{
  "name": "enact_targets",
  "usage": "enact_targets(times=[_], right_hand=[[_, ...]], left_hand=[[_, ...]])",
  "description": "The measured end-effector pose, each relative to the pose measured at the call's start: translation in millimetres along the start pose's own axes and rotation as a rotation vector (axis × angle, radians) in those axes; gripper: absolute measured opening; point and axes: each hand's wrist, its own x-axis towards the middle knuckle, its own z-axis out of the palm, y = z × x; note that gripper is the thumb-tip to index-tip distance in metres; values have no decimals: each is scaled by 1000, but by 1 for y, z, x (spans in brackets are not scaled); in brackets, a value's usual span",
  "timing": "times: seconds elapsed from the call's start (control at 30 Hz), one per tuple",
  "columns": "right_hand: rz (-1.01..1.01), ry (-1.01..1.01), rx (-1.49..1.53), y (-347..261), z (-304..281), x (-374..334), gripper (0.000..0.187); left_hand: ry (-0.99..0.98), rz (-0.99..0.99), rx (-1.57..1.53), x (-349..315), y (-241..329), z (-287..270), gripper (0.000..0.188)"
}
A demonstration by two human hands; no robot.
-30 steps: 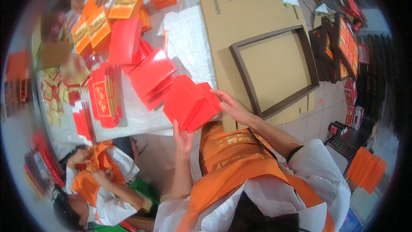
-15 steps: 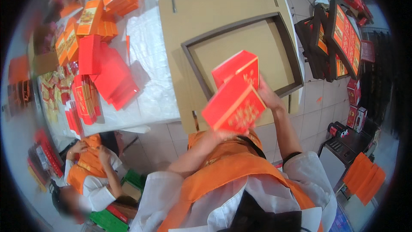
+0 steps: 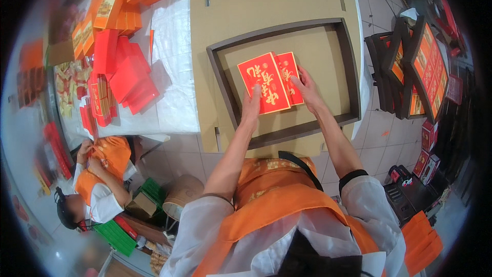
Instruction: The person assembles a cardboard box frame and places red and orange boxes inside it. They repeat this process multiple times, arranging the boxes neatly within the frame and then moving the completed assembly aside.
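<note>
Two red rectangular card boxes (image 3: 264, 85), gold script, overlapping: within outline of dark brown rectangular frame (image 3: 348, 69) lying on flat tan cardboard sheet (image 3: 266, 1), white-covered bench (image 3: 179, 97). We clasp boxes from opposite sides: left hand (image 3: 251, 105), right hand (image 3: 308, 92), both part-curled.

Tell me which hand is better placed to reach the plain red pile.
Left, probably: the left hand is nearer the plain red pile; the right hand is beyond the two red boxes. Both hold them.
</note>
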Motion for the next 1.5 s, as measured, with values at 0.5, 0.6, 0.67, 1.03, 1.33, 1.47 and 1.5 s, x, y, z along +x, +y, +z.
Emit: enact_targets(times=[0.5, 0.6, 0.67, 1.03, 1.33, 1.47, 1.5], right_hand=[[75, 9, -2, -39, -53, 26, 53], [134, -14, -18, -35, -65, 3, 50], [146, -31, -5, -31, -76, -19, 49], [-196, 110, -695, 5, -107, -69, 38], [434, 234, -1, 44, -52, -197, 37], [383, 323, 64, 70, -39, -168, 47], [312, 300, 102, 70, -43, -152, 50]], left_hand=[[19, 76, 143, 34, -9, 9, 52], [-33, 20, 122, 8, -33, 10, 48], [-25, 29, 165, -18, -47, 17, 48], [-113, -31, 1290, -56, -30, 7, 57], [437, 989, 1377, 86, 79, -31, 60], [294, 622, 1590, 120, 93, -49, 39], [247, 566, 1596, 116, 92, -56, 33]])
